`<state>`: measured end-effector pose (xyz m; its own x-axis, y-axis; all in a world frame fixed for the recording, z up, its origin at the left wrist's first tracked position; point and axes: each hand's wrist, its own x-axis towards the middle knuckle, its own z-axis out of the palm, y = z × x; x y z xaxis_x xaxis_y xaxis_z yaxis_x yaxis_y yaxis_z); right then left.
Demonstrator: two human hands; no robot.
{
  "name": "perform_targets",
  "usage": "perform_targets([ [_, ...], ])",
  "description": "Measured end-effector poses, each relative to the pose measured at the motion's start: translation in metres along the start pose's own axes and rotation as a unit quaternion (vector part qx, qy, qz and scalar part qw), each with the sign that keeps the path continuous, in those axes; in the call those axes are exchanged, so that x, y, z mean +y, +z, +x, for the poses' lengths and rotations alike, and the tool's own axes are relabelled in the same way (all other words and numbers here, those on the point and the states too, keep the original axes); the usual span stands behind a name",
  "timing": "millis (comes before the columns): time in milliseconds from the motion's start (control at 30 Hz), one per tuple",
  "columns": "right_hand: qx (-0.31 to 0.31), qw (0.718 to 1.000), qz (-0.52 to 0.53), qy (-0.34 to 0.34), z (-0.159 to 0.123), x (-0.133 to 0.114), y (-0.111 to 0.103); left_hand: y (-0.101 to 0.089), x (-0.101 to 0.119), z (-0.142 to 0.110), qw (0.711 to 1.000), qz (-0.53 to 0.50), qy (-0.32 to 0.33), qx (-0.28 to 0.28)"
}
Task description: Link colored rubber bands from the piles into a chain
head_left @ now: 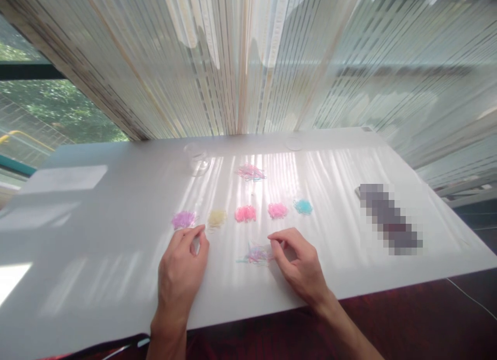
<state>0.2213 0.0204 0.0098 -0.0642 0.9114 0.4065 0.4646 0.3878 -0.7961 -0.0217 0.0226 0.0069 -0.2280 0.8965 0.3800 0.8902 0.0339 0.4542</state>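
My left hand (182, 259) is just in front of a purple pile (184, 219) and a yellow pile (217, 218), thumb and forefinger pinched together. Whatever the pinch holds is too small to make out. My right hand (298, 261) hovers at the right side of a mixed pile (256, 254) of thin coloured pieces, also pinched, contents unclear. Red (245, 213), pink (277, 210) and turquoise (303, 206) piles continue the row to the right. The small thin pieces look like little elastic bands, but their kind is blurred.
Behind the row lies another mixed pile (251, 172). A clear plastic cup (197, 160) stands at the back left, and a clear round lid (294, 144) rests at the back. On the right is a pixelated dark object (390, 220). A string curtain (240, 65) hangs along the table's far edge.
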Motion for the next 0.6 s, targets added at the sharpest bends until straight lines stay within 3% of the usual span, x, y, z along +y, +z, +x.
perform_targets([
  [167, -0.001, 1.0, 0.001, 0.001, 0.001, -0.001, -0.001, -0.003, -0.002, 0.003, 0.999, -0.009, 0.012, -0.03],
  [400, -0.002, 1.0, 0.001, 0.0, -0.001, 0.0, -0.001, -0.008, 0.002, 0.0, 0.996, 0.011, -0.022, -0.081],
  [500, -0.005, 1.0, 0.007, 0.004, -0.002, 0.001, 0.0, -0.009, 0.005, 0.001, 0.998, -0.043, -0.033, -0.045],
  [600, -0.003, 1.0, 0.008, 0.0, -0.002, 0.001, 0.001, -0.01, 0.011, 0.007, 0.996, -0.021, -0.09, -0.003],
])
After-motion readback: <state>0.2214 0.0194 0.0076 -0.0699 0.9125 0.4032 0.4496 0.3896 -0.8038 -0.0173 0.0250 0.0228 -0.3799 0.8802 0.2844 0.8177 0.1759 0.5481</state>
